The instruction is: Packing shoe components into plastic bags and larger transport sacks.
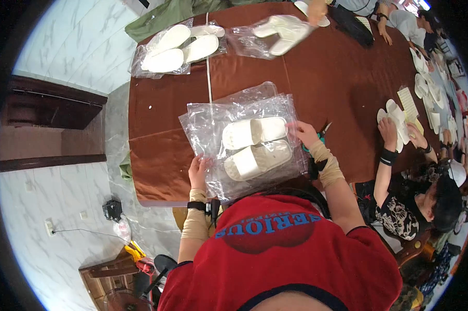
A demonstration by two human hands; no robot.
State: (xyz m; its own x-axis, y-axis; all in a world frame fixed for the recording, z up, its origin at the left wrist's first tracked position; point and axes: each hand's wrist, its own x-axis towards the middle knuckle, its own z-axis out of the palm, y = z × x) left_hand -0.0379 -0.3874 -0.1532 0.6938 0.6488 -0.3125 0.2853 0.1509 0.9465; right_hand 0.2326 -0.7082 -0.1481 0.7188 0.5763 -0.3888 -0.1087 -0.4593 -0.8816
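In front of me, a pair of white slippers (247,165) lies side by side among clear plastic bags (208,122). Whether the slippers are inside the top bag or on it, I cannot tell. My left hand (197,172) pinches the bag's left edge, near the table's front. At the bag's right edge is my right hand (305,135), its fingers closed on the plastic beside one end of the upper slipper. Scissors with teal handles (321,141) lie just beyond my right hand, partly hidden by my wrist.
A brown cloth covers the table (161,129). Bagged white slippers (171,52) lie at the far left. Across the table, a person's hand (317,11) holds blurred white slippers (286,32). To the right, a co-worker handles white slippers (395,122) beside a pale yellow sheet (408,103).
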